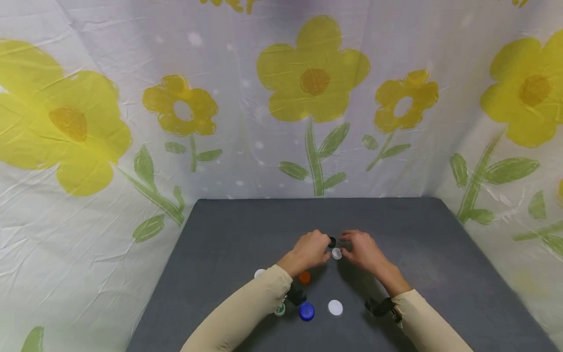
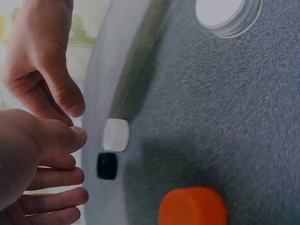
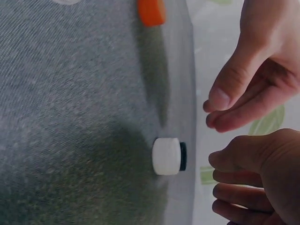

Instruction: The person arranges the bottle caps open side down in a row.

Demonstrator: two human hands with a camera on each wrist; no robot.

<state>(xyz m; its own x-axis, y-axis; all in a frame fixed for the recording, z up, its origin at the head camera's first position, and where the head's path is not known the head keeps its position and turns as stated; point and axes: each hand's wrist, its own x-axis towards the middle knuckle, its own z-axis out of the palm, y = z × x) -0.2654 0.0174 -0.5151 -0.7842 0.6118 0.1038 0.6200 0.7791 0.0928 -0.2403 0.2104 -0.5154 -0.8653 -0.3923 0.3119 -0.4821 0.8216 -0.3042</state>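
In the head view, my left hand (image 1: 309,250) and right hand (image 1: 362,250) hover facing each other over the far-middle part of the grey table. A small white bottle cap (image 1: 336,253) lies between them, with a black bottle cap (image 1: 332,242) just behind it. Loosely bent fingers and a free thumb show on the left hand (image 2: 33,173) in the left wrist view. The right hand (image 3: 258,173) has its thumb held apart from the white cap (image 3: 166,156) in the right wrist view. Nothing shows in either hand's fingers.
Nearer me on the table (image 1: 220,234) lie an orange cap (image 1: 304,277), a blue cap (image 1: 306,311) and a white cap (image 1: 335,307). Beside the left sleeve are a green-and-white cap (image 1: 280,310) and another white cap (image 1: 259,273). A flowered curtain (image 1: 237,146) surrounds the table.
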